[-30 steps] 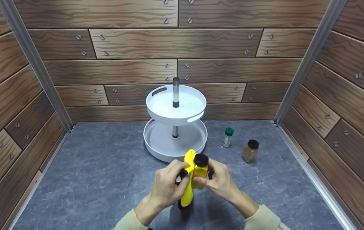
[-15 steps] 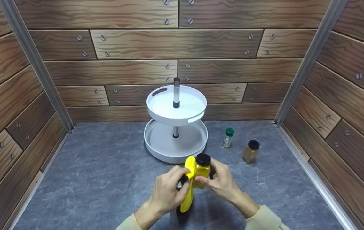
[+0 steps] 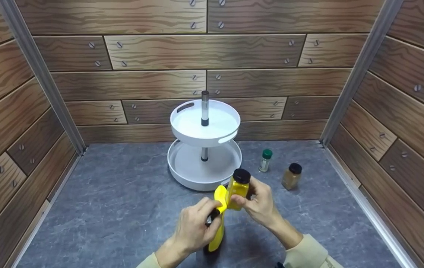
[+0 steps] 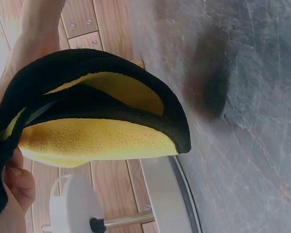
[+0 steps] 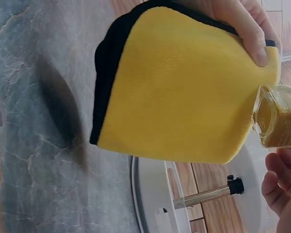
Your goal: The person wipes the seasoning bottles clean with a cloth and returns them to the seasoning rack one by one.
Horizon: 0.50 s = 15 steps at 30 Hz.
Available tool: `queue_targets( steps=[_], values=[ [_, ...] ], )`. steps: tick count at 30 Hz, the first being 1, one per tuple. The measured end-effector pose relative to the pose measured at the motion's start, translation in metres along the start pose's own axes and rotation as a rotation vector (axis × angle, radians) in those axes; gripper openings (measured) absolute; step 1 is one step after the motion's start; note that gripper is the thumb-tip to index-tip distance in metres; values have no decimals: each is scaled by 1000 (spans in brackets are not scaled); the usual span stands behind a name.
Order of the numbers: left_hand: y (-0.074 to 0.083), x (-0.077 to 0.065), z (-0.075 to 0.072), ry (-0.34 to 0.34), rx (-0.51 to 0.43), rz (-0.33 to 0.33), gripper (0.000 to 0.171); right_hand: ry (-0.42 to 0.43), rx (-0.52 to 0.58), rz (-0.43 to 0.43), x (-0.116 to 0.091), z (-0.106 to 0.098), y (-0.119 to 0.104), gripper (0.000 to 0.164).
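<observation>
In the head view my left hand [image 3: 197, 223] pinches a folded yellow cloth [image 3: 218, 235] with black edging, which hangs down above the tabletop. The left wrist view shows the cloth [image 4: 102, 138] bent over with its dark border facing the camera. My right hand [image 3: 263, 206] grips a square jar [image 3: 237, 193] with a black lid and yellow contents, tilted slightly. The jar's clear base [image 5: 269, 116] is right by the cloth's upper corner in the right wrist view; whether they touch I cannot tell. Part of the jar is hidden behind my right fingers.
A white two-tier round tray stand [image 3: 204, 182] stands just beyond my hands. To its right are a small green-capped jar [image 3: 265, 160] and a black-lidded jar of brown contents [image 3: 292, 176]. Wood-patterned walls [image 3: 204, 52] enclose the grey tabletop [image 3: 122, 208] on three sides.
My right hand has lifted the jar slightly up and to the right, tilting it. The cloth and my left hand have shifted a little toward me. The stand and other jars stay put.
</observation>
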<state>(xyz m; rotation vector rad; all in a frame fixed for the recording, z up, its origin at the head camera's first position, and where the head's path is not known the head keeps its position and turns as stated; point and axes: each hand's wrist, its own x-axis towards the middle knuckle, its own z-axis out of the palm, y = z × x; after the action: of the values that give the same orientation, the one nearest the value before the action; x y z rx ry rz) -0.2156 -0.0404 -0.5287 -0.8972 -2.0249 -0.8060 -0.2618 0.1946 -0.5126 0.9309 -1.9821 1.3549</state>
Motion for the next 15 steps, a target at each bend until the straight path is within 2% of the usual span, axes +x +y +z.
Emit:
queue_targets(
  steps=[8, 15],
  values=[
    [-4, 5, -5, 51, 4, 0, 27, 30, -29, -8, 0, -5, 2, 44],
    [-10, 8, -15, 90, -15, -16, 28, 36, -56, -20, -3, -8, 5, 45]
  ],
)
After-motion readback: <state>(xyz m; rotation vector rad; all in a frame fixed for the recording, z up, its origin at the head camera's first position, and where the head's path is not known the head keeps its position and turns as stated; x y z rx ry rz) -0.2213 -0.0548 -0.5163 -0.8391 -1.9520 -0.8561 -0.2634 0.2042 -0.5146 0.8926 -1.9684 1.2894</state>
